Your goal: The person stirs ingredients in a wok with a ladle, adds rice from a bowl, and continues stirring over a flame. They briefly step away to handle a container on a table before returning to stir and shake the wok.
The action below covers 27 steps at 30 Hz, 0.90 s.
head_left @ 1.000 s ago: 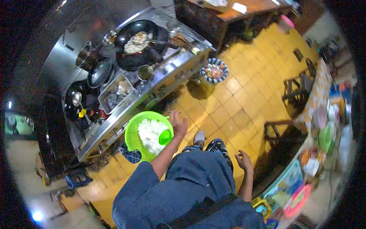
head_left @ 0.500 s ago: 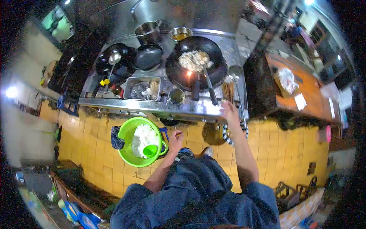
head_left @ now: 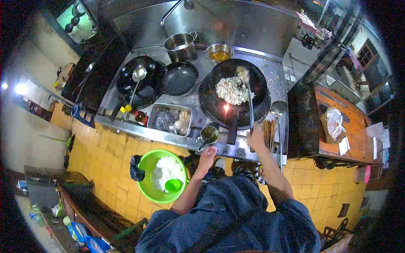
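My right hand (head_left: 256, 139) is closed round the handle end of a long metal spatula (head_left: 250, 101), whose blade rests among white rice (head_left: 233, 90) in a large black wok (head_left: 262, 104). My left hand (head_left: 206, 159) is at the stove's front edge, just below a small metal cup (head_left: 209, 134) with dark contents. Its fingers are loosely curled and apart, with nothing visible in them. The wok's dark handle (head_left: 232, 133) points toward me, between my two hands. Down to the left, a green bucket (head_left: 145, 185) holds white rice and a green scoop (head_left: 173, 185).
On the stove are a black frying pan (head_left: 180, 79), another wok (head_left: 124, 78) with a ladle (head_left: 139, 74), a metal tray (head_left: 190, 120), a pot (head_left: 179, 47) and a bowl (head_left: 219, 52). A ladle (head_left: 278, 107) lies right of the wok. A wooden table (head_left: 337, 105) stands at right.
My right hand has moved forward and closed on the spatula's handle. My left hand has come up from beside the bucket to the stove edge. The view has shifted, bringing me closer to the stove.
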### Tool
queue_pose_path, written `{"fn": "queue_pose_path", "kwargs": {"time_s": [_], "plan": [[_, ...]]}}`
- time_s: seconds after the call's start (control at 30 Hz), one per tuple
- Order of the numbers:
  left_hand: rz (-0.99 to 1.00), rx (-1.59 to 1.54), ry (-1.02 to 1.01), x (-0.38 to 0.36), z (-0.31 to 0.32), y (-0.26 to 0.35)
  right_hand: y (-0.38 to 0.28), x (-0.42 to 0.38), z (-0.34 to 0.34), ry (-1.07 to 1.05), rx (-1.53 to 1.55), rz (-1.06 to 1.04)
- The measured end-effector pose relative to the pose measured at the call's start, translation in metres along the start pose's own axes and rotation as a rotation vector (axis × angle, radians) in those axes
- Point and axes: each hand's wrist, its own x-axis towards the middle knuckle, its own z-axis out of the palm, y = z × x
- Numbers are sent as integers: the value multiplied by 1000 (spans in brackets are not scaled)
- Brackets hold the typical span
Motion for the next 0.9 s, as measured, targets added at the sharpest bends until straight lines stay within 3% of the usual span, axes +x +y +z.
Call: {"fn": "queue_pose_path", "kwargs": {"time_s": [0.07,0.1,0.13,0.17,0.23,0.27,0.33,0.4,0.43,0.5,0.57,0.63,0.7,0.77,0.8,0.83,0.9], "plan": [[-100,-11,-60,30,8,-2,5,-15,-1,-22,-154,-19],[-194,-17,-114,39,12,-2,12,-20,-5,-130,-327,46],[-91,187,-110,45,16,6,3,-16,-14,-230,-497,105],[-89,187,-119,53,18,7,-2,-13,-31,-225,-499,113],[-35,188,-171,63,24,6,-48,-10,-95,-340,-344,240],[-26,178,-174,69,29,9,-46,-10,-90,-330,-350,243],[77,302,-177,87,33,-33,-29,-28,-64,110,-327,128],[-271,168,-136,73,44,-9,5,-40,-10,102,-214,52],[-288,166,-139,70,46,-13,7,-44,0,104,-83,-28],[-234,201,-120,79,55,-22,10,-29,-16,-1,58,-3],[44,36,-212,80,58,-42,-13,-14,-55,-207,350,54],[-386,10,-259,75,66,25,-59,-15,-114,-200,32,-56],[-366,-49,-227,79,70,14,-52,-26,-126,-262,45,-26],[-437,-9,-311,87,73,9,-43,-32,-133,-240,-215,-93],[-359,84,-330,108,76,-40,-61,-31,-141,-354,-274,-8],[-349,77,-318,112,78,-32,-61,-25,-124,-352,-278,-25],[-538,-300,-566,114,81,6,-42,-18,-73,-260,-419,93]]}}
